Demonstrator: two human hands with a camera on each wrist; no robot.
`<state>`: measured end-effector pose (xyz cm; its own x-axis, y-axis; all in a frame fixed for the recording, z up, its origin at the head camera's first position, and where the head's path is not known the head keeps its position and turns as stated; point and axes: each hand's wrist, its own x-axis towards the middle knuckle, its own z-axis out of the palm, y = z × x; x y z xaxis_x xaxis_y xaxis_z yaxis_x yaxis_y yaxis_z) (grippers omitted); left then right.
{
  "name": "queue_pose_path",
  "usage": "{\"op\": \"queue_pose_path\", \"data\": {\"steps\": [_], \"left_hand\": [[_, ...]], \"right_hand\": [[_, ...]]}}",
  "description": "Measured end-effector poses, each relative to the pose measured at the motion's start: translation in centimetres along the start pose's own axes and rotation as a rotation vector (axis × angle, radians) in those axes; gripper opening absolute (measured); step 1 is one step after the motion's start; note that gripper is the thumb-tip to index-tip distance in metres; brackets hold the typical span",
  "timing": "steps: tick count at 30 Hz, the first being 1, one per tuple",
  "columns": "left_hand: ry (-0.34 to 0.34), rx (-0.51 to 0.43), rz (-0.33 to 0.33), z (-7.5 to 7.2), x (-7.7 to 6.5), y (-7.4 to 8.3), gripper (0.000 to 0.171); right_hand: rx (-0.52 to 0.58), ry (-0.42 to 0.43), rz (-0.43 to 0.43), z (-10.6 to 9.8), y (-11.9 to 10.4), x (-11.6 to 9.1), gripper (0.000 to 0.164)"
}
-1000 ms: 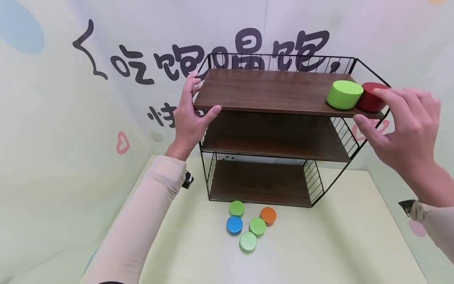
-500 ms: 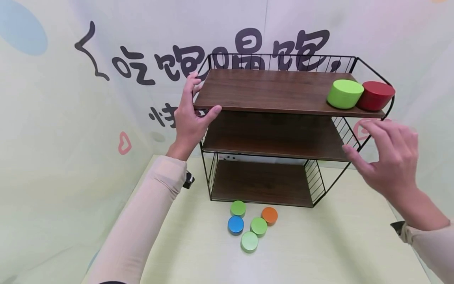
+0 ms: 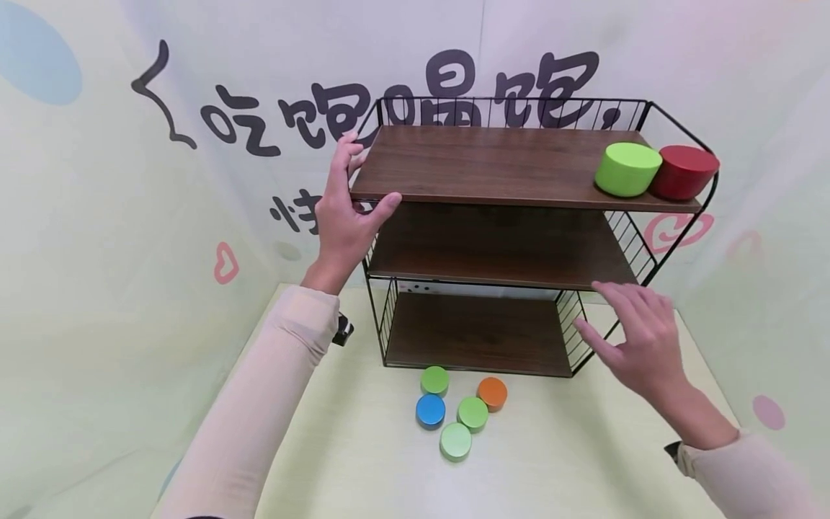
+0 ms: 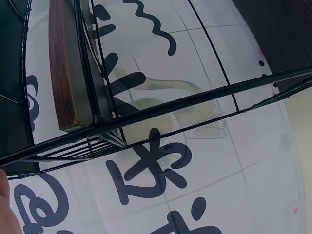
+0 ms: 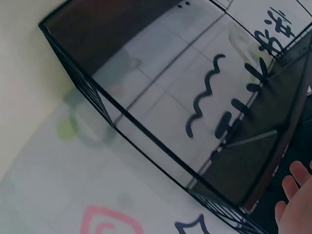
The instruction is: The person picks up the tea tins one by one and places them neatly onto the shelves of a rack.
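Note:
A three-tier rack (image 3: 493, 162) with brown boards and a black wire frame stands upright in the head view. My left hand (image 3: 346, 220) grips the left end of its top board, thumb along the front edge; the left wrist view shows only a sliver of that hand (image 4: 9, 207). Nothing is held in my right hand (image 3: 638, 342), whose fingers are loosely bent in front of the rack's lower right side. On the top board's right end, a light green round block (image 3: 626, 171) sits beside a dark red round block (image 3: 684, 173).
Several round blocks lie on the pale tabletop (image 3: 551, 461) before the rack: green (image 3: 434, 379), blue (image 3: 431, 410), orange (image 3: 493, 393), another green (image 3: 472, 413) and pale green (image 3: 456, 441). A printed curtain (image 3: 246, 43) hangs behind.
My right hand has let go of the dark red block and moved down and left, away from the top board. The left hand keeps its grip on the rack.

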<state>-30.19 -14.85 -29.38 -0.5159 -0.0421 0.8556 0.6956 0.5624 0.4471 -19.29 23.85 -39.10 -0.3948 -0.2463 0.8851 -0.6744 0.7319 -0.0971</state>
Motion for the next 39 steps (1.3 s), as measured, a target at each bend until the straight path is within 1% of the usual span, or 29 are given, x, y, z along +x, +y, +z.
{"op": "queue_pose_path", "data": {"steps": [7,9,16,21,27,33,39], "left_hand": [[0.000,0.000,-0.003,0.0,0.0,0.0,0.084],[0.002,-0.004,-0.003,0.0,0.0,0.1,0.084],[-0.005,-0.019,-0.003,-0.2,0.1,0.2,0.087],[-0.011,-0.013,-0.009,-0.1,0.1,0.2,0.086],[-0.001,-0.016,-0.002,0.0,0.0,0.1,0.083],[0.010,-0.022,0.004,0.1,-0.1,0.1,0.080],[0.012,-0.026,0.002,0.2,0.1,0.2,0.082]], "right_hand": [[0.028,-0.092,0.006,2.3,-0.5,-2.9,0.062],[0.037,-0.112,0.021,2.9,-0.7,-3.5,0.063],[0.041,-0.223,0.104,4.2,-1.4,-5.2,0.068],[0.060,-0.232,0.142,5.2,-1.7,-6.6,0.069],[0.100,-0.246,0.146,6.6,-1.9,-8.4,0.066],[0.141,-0.304,0.132,8.0,-2.1,-10.3,0.055],[0.138,-0.335,0.164,9.3,-2.4,-12.0,0.054]]}}
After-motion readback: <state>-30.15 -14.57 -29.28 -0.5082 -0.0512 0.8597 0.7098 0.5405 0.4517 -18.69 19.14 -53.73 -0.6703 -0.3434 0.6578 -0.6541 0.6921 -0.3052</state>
